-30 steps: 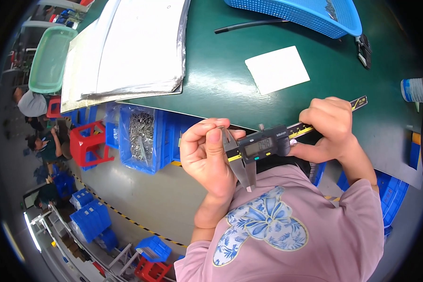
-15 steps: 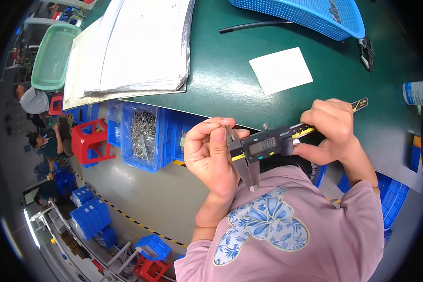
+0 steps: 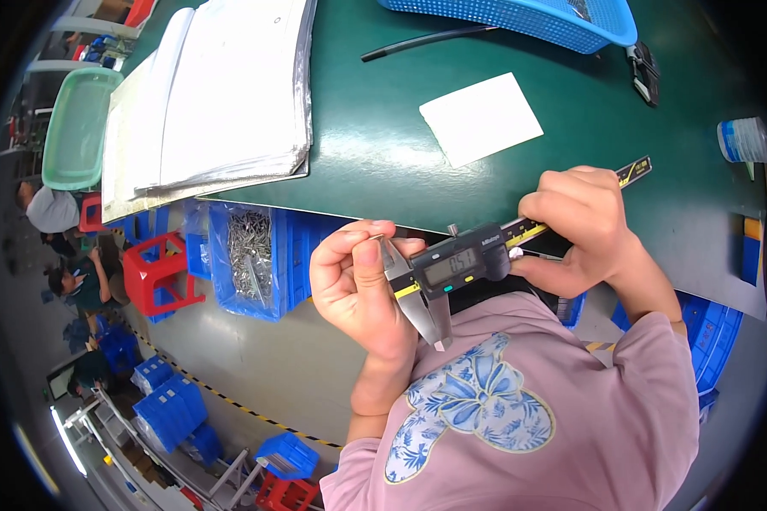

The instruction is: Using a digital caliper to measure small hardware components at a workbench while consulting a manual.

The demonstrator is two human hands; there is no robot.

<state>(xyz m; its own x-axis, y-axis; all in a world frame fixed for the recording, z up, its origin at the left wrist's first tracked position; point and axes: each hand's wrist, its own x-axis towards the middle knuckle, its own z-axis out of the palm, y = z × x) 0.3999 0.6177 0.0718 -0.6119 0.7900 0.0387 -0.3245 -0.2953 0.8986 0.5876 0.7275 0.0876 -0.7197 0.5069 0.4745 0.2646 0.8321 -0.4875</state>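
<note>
My right hand (image 3: 584, 226) grips the beam of a digital caliper (image 3: 460, 264), thumb by its display. My left hand (image 3: 358, 285) pinches a small metal part between thumb and fingertips at the caliper's upper jaws. The part is mostly hidden by my fingers. The lower jaws point down toward my pink flowered shirt (image 3: 528, 409). Both hands hover just off the near edge of the green table (image 3: 383, 145).
On the table lie a white card (image 3: 481, 117), a stack of papers in a plastic sleeve (image 3: 217, 94), a black cable tie (image 3: 426, 41), a blue basket (image 3: 528, 17) and a tape roll (image 3: 741, 139). Under the table stands a blue bin of metal parts (image 3: 249, 260). People sit at far left.
Both hands and the caliper stay nearly in place. The left fingers have shifted slightly on the small part at the jaws.
</note>
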